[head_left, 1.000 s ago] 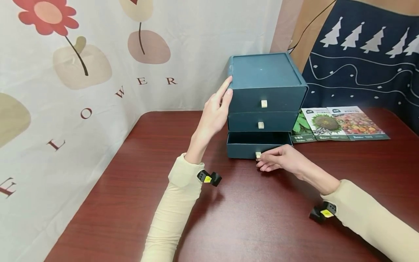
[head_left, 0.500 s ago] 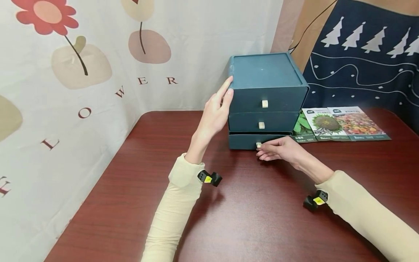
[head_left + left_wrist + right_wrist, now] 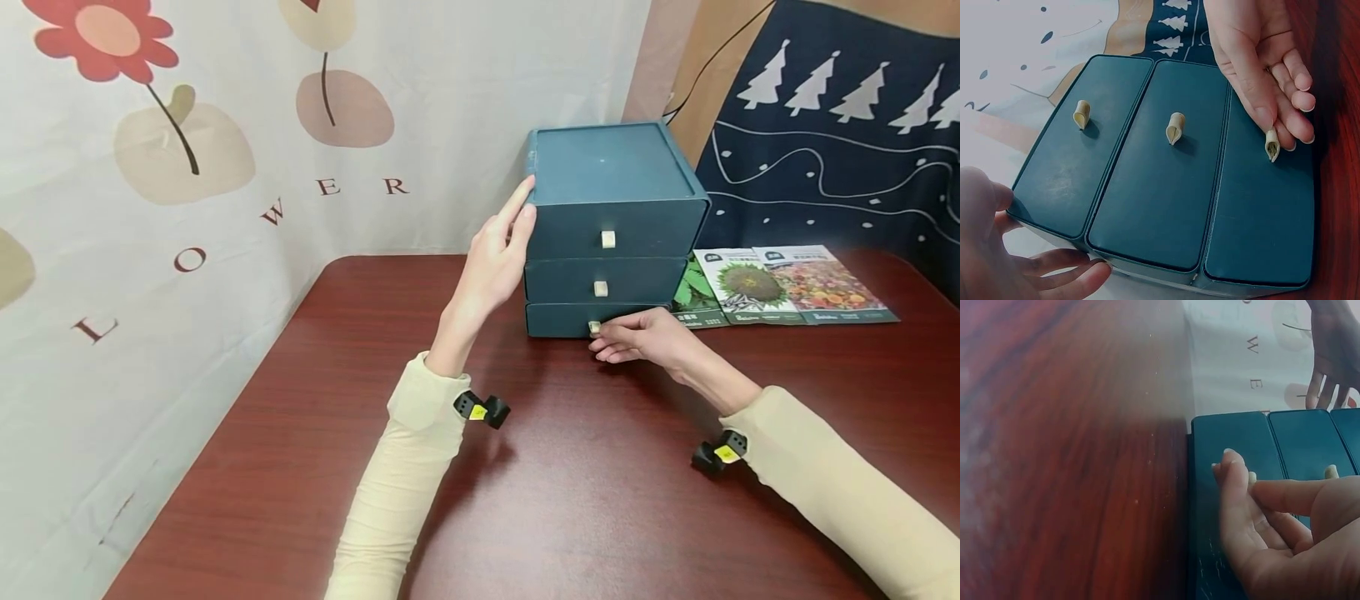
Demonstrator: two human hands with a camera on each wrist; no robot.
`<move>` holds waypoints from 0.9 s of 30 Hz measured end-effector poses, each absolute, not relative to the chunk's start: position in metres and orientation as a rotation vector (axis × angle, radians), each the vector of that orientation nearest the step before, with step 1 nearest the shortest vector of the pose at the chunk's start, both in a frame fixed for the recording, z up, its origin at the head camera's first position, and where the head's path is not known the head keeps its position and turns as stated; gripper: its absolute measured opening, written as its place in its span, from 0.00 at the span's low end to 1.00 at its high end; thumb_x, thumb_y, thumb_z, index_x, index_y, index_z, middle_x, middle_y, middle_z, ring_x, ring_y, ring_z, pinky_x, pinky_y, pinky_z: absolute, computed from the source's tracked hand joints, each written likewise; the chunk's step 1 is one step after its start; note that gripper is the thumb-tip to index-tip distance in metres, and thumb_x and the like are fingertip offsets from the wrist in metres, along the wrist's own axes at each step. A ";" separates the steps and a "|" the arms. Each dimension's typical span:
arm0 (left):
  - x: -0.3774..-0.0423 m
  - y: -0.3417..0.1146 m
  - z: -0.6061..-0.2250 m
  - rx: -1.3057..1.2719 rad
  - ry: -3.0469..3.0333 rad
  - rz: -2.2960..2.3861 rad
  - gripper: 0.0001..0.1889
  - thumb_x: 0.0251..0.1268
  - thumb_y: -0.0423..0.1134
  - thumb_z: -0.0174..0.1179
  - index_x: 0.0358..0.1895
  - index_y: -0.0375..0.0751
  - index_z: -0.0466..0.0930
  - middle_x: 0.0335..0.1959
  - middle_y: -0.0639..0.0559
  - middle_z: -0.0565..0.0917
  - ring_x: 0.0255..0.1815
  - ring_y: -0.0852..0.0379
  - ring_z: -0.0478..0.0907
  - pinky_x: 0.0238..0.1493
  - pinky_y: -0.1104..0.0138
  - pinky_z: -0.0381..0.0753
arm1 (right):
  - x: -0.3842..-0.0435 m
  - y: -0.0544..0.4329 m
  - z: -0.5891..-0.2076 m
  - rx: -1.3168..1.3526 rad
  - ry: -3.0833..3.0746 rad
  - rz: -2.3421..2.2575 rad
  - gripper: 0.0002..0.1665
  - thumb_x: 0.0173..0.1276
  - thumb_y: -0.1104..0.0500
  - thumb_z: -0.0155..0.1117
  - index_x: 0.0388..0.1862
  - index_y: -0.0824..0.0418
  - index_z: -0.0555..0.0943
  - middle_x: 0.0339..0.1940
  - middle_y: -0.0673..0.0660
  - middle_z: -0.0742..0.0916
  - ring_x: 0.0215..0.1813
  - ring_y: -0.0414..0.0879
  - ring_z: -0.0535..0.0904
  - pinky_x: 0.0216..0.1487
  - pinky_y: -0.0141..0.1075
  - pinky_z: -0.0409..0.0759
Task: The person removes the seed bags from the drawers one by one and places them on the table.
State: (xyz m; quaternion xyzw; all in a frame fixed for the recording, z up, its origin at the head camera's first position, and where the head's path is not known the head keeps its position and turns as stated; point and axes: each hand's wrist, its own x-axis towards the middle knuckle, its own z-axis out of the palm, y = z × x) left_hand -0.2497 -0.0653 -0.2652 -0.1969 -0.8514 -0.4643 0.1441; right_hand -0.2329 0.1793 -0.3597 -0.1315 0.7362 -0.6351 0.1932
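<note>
A dark teal drawer box (image 3: 617,167) with three stacked drawers stands on the table, every drawer front flush. Each front carries a small cream loop tab, such as the top one (image 3: 608,240) and the middle one (image 3: 1175,128). At the lowest drawer (image 3: 558,320), my right hand (image 3: 651,340) pinches the pull tab (image 3: 1272,147) between thumb and index finger. My left hand (image 3: 491,262) rests on the box's left side near the upper front corner, fingers extended along the wall. In the left wrist view, its thumb lies at the front edge.
Several printed packets (image 3: 795,283) with plant pictures lie right of the box. Behind are a white flower-print cloth (image 3: 465,100) and a navy cloth (image 3: 825,158) with white trees. The reddish-brown table (image 3: 570,467) extends toward me.
The lowest drawer has slid back from partly pulled out to flush, its inside now hidden. My right hand moved away from me with the tab. The left hand stayed in place.
</note>
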 end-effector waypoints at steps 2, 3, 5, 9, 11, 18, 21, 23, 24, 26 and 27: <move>-0.249 -0.065 -0.265 -0.569 -2.451 -1.343 0.26 0.85 0.52 0.38 0.81 0.59 0.56 0.38 0.48 0.74 0.52 0.54 0.71 0.52 0.57 0.69 | -0.233 0.180 -0.359 -0.369 2.067 -1.761 0.22 0.78 0.66 0.55 0.61 0.85 0.72 0.41 0.63 0.89 0.37 0.42 0.88 0.46 0.37 0.85; -0.249 -0.065 -0.265 -0.569 -2.450 -1.344 0.26 0.85 0.52 0.38 0.81 0.59 0.57 0.38 0.48 0.74 0.51 0.55 0.71 0.51 0.58 0.69 | -0.233 0.180 -0.359 -0.367 2.068 -1.750 0.22 0.78 0.66 0.55 0.61 0.85 0.72 0.42 0.63 0.89 0.37 0.42 0.88 0.46 0.37 0.85; -0.249 -0.065 -0.265 -0.568 -2.449 -1.351 0.26 0.85 0.52 0.38 0.81 0.59 0.57 0.37 0.47 0.73 0.50 0.54 0.71 0.51 0.58 0.68 | -0.232 0.181 -0.357 -0.364 2.075 -1.718 0.23 0.78 0.66 0.54 0.61 0.85 0.72 0.43 0.64 0.89 0.38 0.42 0.88 0.46 0.37 0.85; -0.249 -0.064 -0.266 -0.573 -2.448 -1.362 0.26 0.85 0.53 0.38 0.81 0.60 0.56 0.37 0.47 0.73 0.50 0.54 0.71 0.51 0.57 0.68 | -0.226 0.185 -0.347 -0.359 2.125 -1.632 0.24 0.78 0.64 0.54 0.62 0.83 0.72 0.45 0.67 0.88 0.39 0.44 0.88 0.46 0.37 0.85; -0.249 -0.063 -0.266 -0.573 -2.448 -1.364 0.27 0.84 0.53 0.38 0.81 0.60 0.56 0.38 0.48 0.74 0.50 0.54 0.71 0.51 0.57 0.68 | -0.222 0.188 -0.341 -0.379 2.165 -1.594 0.24 0.79 0.63 0.55 0.62 0.82 0.72 0.46 0.67 0.88 0.39 0.45 0.88 0.46 0.38 0.85; -0.249 -0.060 -0.267 -0.584 -2.437 -1.362 0.27 0.84 0.52 0.39 0.81 0.58 0.57 0.34 0.47 0.72 0.46 0.53 0.70 0.48 0.58 0.68 | -0.208 0.210 -0.316 -0.489 2.293 -1.586 0.23 0.78 0.61 0.58 0.64 0.77 0.74 0.47 0.66 0.87 0.41 0.49 0.88 0.46 0.39 0.85; -0.249 -0.059 -0.268 -0.583 -2.429 -1.357 0.27 0.85 0.51 0.39 0.81 0.58 0.57 0.31 0.47 0.71 0.43 0.53 0.69 0.46 0.59 0.68 | -0.203 0.220 -0.307 -0.518 2.375 -1.579 0.24 0.79 0.58 0.58 0.64 0.73 0.74 0.47 0.60 0.88 0.42 0.46 0.87 0.46 0.37 0.85; -0.249 -0.058 -0.268 -0.582 -2.426 -1.348 0.27 0.85 0.51 0.39 0.81 0.57 0.57 0.31 0.47 0.71 0.43 0.53 0.69 0.45 0.59 0.68 | -0.200 0.225 -0.301 -0.543 2.427 -1.577 0.24 0.79 0.58 0.58 0.65 0.73 0.74 0.47 0.56 0.89 0.42 0.44 0.87 0.45 0.37 0.85; -0.249 -0.058 -0.269 -0.581 -2.426 -1.342 0.27 0.85 0.51 0.39 0.81 0.57 0.56 0.31 0.47 0.71 0.43 0.53 0.69 0.45 0.59 0.68 | -0.199 0.228 -0.298 -0.550 2.453 -1.577 0.24 0.79 0.58 0.58 0.65 0.72 0.74 0.46 0.54 0.89 0.43 0.43 0.87 0.45 0.36 0.84; -0.249 -0.057 -0.269 -0.578 -2.427 -1.334 0.27 0.85 0.51 0.39 0.81 0.58 0.56 0.32 0.47 0.72 0.44 0.53 0.70 0.46 0.59 0.68 | -0.197 0.234 -0.294 -0.553 2.513 -1.563 0.23 0.79 0.57 0.57 0.66 0.71 0.74 0.46 0.51 0.89 0.44 0.41 0.87 0.44 0.34 0.84; -0.249 -0.057 -0.269 -0.577 -2.429 -1.329 0.27 0.85 0.52 0.38 0.81 0.58 0.55 0.32 0.47 0.72 0.45 0.53 0.70 0.47 0.59 0.68 | -0.195 0.236 -0.292 -0.543 2.547 -1.546 0.23 0.80 0.57 0.57 0.66 0.70 0.74 0.48 0.51 0.89 0.44 0.39 0.87 0.44 0.33 0.84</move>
